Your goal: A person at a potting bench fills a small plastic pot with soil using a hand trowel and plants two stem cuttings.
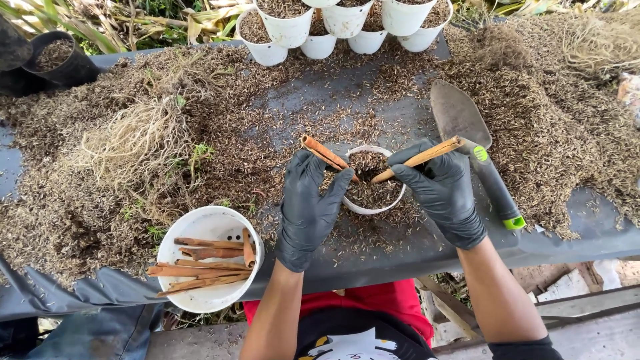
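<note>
Left hand [308, 200], black-gloved – grip being closed around brown bark stick [325, 153], stick tip being pushed into small white pot [373, 180]. Right hand [441, 190], gloved too – second bark stick [420, 159] being pinched, angled into same pot. Pot being kept between hands on dark bench [413, 250], husk-filled. Trowel [470, 143] lying just right. White bowl [210, 267] of sticks lying lower left. White pots [333, 27] being stacked at far edge.
</note>
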